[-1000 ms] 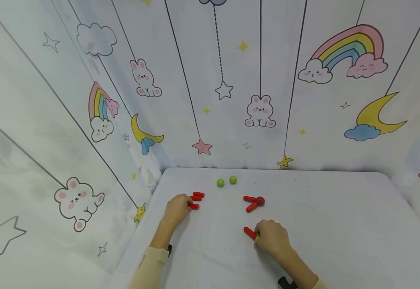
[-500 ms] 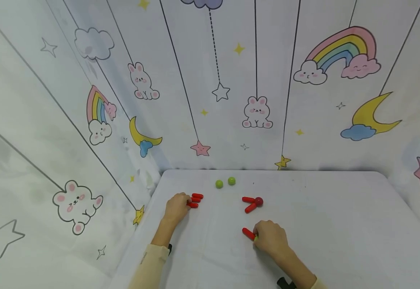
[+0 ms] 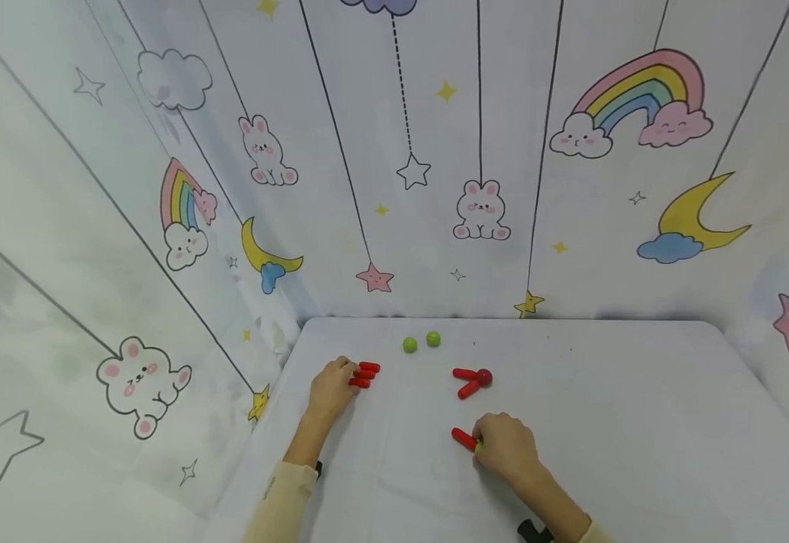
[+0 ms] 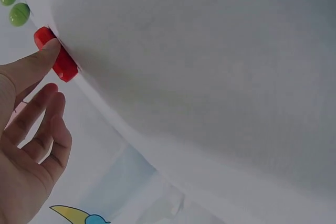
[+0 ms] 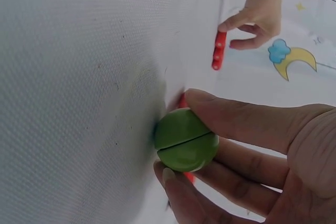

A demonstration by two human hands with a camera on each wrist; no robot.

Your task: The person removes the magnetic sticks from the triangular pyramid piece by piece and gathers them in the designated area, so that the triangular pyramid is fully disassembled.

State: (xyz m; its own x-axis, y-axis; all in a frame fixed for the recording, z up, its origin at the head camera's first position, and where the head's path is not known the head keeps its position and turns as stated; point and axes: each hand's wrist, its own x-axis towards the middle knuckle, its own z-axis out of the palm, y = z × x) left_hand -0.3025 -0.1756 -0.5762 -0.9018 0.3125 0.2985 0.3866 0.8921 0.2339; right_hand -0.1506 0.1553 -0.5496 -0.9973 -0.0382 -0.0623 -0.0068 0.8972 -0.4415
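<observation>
Wht tbl (image 3: 639, 437) against backdrop (image 3: 428, 241) w/ rainbow print (image 3: 647, 84).

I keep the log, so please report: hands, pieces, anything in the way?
Right hand pinches green ball, red stick beside it. Left hand at three red sticks, grip unclear. Nothing seen in the way.

Three red rods (image 3: 365, 375) lie left of a red ball (image 3: 484, 378) on the white tabletop (image 3: 612, 430), two green balls (image 3: 410, 345) behind.
</observation>
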